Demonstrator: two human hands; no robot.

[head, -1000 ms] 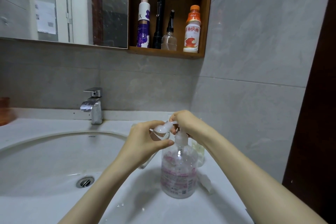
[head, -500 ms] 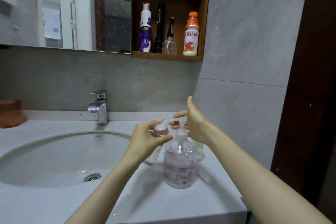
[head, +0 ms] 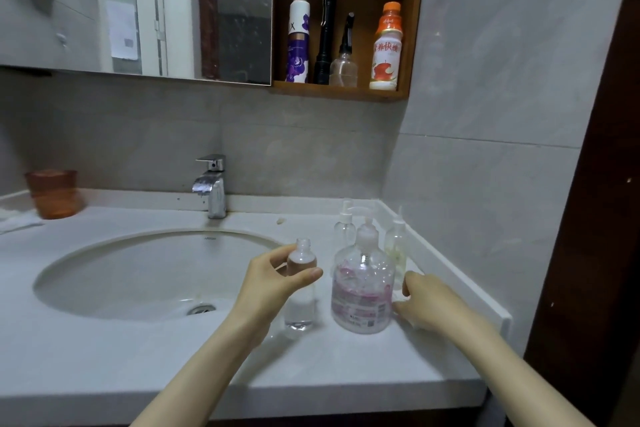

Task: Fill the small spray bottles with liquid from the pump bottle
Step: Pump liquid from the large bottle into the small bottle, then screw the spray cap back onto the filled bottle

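Pinching the small clear plastic bottle at its shoulder with the left hand, thumb across the front and fingers curled behind. Holding it upright, long axis vertical, bare uncapped neck pointing straight up; base at or just above the white stone desk, hard to tell which. Hovering the right hand with fingers loosely curled, gripping nothing visible, fingertips just beside the large clear pink-labelled pump bottle. Standing upright immediately right of the small bottle, with the spout seeming to point left, above the open neck. Probably needing a lift up and rightward, with the right hand nearer the pump head.
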